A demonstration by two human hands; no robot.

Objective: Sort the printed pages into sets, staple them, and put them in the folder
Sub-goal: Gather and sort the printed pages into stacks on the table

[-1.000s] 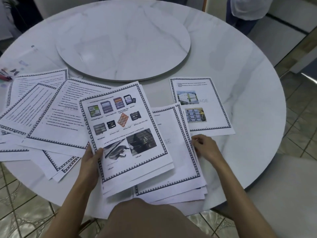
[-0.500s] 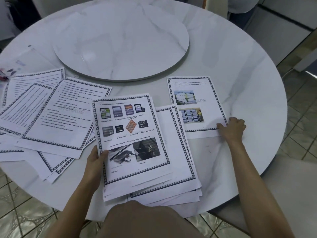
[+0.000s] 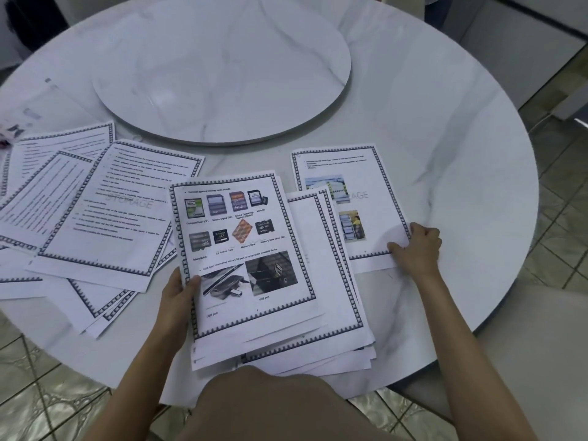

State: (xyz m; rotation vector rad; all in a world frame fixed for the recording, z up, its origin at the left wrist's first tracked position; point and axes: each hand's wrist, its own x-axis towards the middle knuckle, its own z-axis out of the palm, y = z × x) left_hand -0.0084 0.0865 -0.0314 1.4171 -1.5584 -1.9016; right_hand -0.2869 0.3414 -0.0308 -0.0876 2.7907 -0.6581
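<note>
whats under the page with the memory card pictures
More white black-bordered sheets, fanned out to the right and below the memory card page, which the left hand holds. Their print is mostly covered; how many there are cannot be told.

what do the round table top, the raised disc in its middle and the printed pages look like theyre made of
Round table top: looks like polished marble or a marble-look slab, white with faint grey veins and soft glare. Raised disc: same veined glossy surface, apparently matching stone; which one it is can't be told. Printed pages: thin matte white paper, edges fanning and curling, with printed borders and colour pictures.
</note>
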